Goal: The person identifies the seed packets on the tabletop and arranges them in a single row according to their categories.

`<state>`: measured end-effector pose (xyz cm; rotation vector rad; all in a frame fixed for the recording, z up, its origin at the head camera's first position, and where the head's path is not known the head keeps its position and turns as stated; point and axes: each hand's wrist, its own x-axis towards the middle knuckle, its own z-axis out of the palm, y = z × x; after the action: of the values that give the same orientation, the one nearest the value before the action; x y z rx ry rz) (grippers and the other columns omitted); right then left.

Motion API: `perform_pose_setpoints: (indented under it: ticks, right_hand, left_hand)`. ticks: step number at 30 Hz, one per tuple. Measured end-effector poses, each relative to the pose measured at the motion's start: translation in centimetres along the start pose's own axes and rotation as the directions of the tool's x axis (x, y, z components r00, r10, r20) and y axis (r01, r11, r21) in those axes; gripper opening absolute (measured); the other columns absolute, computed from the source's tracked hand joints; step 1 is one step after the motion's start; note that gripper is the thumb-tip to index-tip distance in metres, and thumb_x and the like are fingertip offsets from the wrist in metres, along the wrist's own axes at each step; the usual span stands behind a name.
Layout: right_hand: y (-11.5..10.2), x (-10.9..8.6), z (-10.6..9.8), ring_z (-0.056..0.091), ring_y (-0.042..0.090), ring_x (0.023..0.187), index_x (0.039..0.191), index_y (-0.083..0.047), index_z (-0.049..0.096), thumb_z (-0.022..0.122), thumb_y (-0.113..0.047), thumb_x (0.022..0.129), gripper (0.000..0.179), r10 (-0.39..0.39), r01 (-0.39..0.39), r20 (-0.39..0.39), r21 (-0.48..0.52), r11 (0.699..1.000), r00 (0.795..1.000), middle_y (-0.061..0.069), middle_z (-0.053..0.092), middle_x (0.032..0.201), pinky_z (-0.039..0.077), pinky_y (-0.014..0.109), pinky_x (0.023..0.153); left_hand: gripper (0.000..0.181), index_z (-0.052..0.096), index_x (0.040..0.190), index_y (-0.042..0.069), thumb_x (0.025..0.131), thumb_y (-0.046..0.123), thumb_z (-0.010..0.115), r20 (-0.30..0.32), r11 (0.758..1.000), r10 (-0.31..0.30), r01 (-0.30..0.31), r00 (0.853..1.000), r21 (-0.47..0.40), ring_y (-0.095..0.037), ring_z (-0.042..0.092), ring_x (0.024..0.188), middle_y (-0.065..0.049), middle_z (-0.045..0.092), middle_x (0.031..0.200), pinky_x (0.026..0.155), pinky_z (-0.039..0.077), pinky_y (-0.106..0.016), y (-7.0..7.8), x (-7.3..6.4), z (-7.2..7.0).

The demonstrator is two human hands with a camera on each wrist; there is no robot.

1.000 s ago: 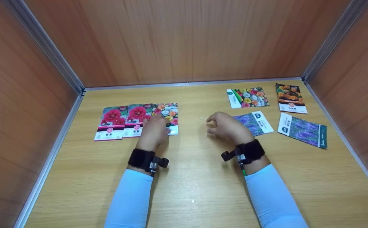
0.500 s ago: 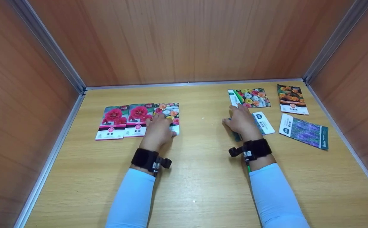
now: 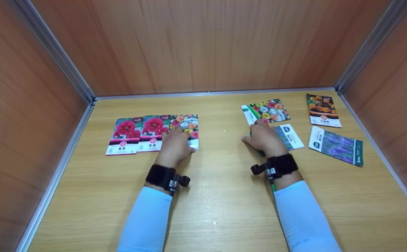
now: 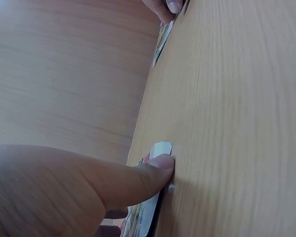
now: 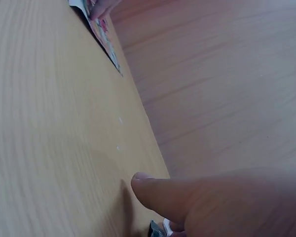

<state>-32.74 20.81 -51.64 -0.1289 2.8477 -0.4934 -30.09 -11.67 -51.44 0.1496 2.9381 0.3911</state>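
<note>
My left hand (image 3: 176,146) rests on a mixed-flower seed packet (image 3: 192,130), its thumb at the packet's near edge in the left wrist view. Two red-flower seed packets (image 3: 122,134) lie in a row left of it, edges overlapping. On the right, my right hand (image 3: 267,138) presses its fingertips on the white end of another mixed-flower seed packet (image 3: 271,110). Its thumb (image 5: 155,190) sticks out to the side, holding nothing. A purple-flower seed packet (image 3: 290,136) lies partly hidden under this hand.
Farther right lie an orange-flower packet (image 3: 323,110) and a second purple-flower packet (image 3: 338,145). Wood-grain panels (image 3: 206,45) with metal edging enclose the table (image 3: 210,196) at the back and both sides.
My right hand has reached forward to the far mixed-flower seed packet, which has slid left, slightly nearer, and turned a little. My left hand has spread slightly over its packet.
</note>
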Motion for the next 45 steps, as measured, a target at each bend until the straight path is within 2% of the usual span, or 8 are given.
perform_pose_setpoints:
  ticks: [3, 8, 12, 15, 19, 25, 39, 45]
  right_hand:
    - [-0.6, -0.1, 0.2, 0.058, 0.038, 0.122, 0.128, 0.009, 0.074, 0.072, -0.044, 0.111, 0.056, -0.023, 0.022, -0.015, -0.063, 0.998, 1.000, 0.021, 0.054, 0.145, 0.046, 0.062, 0.124]
    - [-1.3, -0.3, 0.4, 0.058, 0.047, 0.146, 0.118, 0.008, 0.075, 0.073, -0.042, 0.111, 0.050, -0.059, 0.058, -0.024, -0.046, 0.997, 0.998, 0.026, 0.045, 0.172, 0.048, 0.060, 0.128]
    - [-2.0, -0.3, 0.7, 0.064, 0.044, 0.139, 0.117, -0.002, 0.071, 0.074, -0.038, 0.111, 0.037, -0.107, 0.107, -0.014, 0.028, 0.994, 0.994, 0.024, 0.061, 0.158, 0.054, 0.058, 0.119]
    - [-2.5, -0.2, 1.0, 0.068, 0.040, 0.127, 0.139, -0.004, 0.067, 0.074, -0.036, 0.111, 0.043, -0.126, 0.126, 0.007, 0.053, 0.991, 0.992, 0.020, 0.069, 0.141, 0.057, 0.056, 0.113]
    - [-3.2, -0.2, 1.1, 0.061, 0.041, 0.151, 0.161, -0.004, 0.061, 0.074, -0.030, 0.111, 0.058, -0.160, 0.160, 0.003, 0.010, 0.987, 0.987, 0.021, 0.064, 0.161, 0.048, 0.058, 0.129]
    - [-4.0, -0.6, 1.3, 0.068, 0.039, 0.140, 0.142, -0.001, 0.077, 0.071, -0.023, 0.112, 0.037, -0.288, 0.287, 0.009, -0.140, 0.948, 0.958, 0.021, 0.064, 0.154, 0.056, 0.055, 0.122]
    - [-5.6, -1.2, 2.1, 0.065, 0.033, 0.149, 0.146, -0.014, 0.075, 0.068, -0.001, 0.107, 0.041, -0.316, 0.317, 0.059, -0.004, 0.948, 0.947, 0.010, 0.071, 0.155, 0.054, 0.053, 0.125]
    - [-5.9, -1.2, 2.3, 0.043, 0.034, 0.169, 0.152, -0.019, 0.074, 0.071, -0.012, 0.109, 0.043, -0.322, 0.323, 0.052, -0.020, 0.946, 0.945, 0.008, 0.052, 0.177, 0.040, 0.057, 0.137]
  left_hand:
    - [0.061, 0.076, 0.148, 0.012, 0.097, 0.040, 0.093, 0.021, 1.000, -0.007, 0.007, 1.000, -0.008, -0.043, 0.049, 0.158, -0.021, 0.055, 0.167, 0.132, 0.031, -0.070, 0.0, 0.1, -0.1]
    - [0.060, 0.076, 0.148, 0.012, 0.098, 0.038, 0.092, 0.034, 1.000, -0.017, 0.018, 0.999, -0.016, -0.043, 0.049, 0.158, -0.021, 0.054, 0.168, 0.133, 0.030, -0.069, 0.0, 0.0, -0.1]
    - [0.058, 0.076, 0.147, 0.012, 0.098, 0.037, 0.093, 0.030, 1.000, -0.016, 0.017, 0.999, -0.019, -0.042, 0.050, 0.156, -0.020, 0.055, 0.168, 0.131, 0.031, -0.068, 0.1, 0.0, -0.2]
    - [0.057, 0.077, 0.147, 0.013, 0.098, 0.037, 0.093, 0.030, 1.000, -0.015, 0.016, 0.999, -0.021, -0.042, 0.051, 0.155, -0.019, 0.055, 0.167, 0.130, 0.033, -0.066, 0.1, -0.1, -0.2]
    - [0.057, 0.077, 0.146, 0.013, 0.098, 0.037, 0.093, 0.027, 1.000, -0.010, 0.011, 1.000, -0.028, -0.042, 0.050, 0.156, -0.019, 0.055, 0.168, 0.130, 0.033, -0.066, 0.1, -0.2, -0.2]
    - [0.057, 0.078, 0.145, 0.012, 0.097, 0.038, 0.093, 0.013, 1.000, -0.002, 0.002, 1.000, 0.001, -0.042, 0.051, 0.157, -0.020, 0.057, 0.166, 0.133, 0.030, -0.071, 0.2, -0.2, -0.1]
    - [0.057, 0.076, 0.148, 0.013, 0.098, 0.035, 0.092, 0.017, 1.000, -0.014, 0.014, 1.000, -0.027, -0.042, 0.049, 0.159, -0.017, 0.057, 0.167, 0.135, 0.024, -0.073, 0.4, -0.3, -0.2]
    - [0.061, 0.072, 0.154, 0.017, 0.099, 0.034, 0.091, 0.016, 1.000, -0.003, 0.004, 1.000, -0.022, -0.041, 0.050, 0.157, -0.015, 0.060, 0.165, 0.135, 0.024, -0.073, 0.4, -0.4, -0.2]
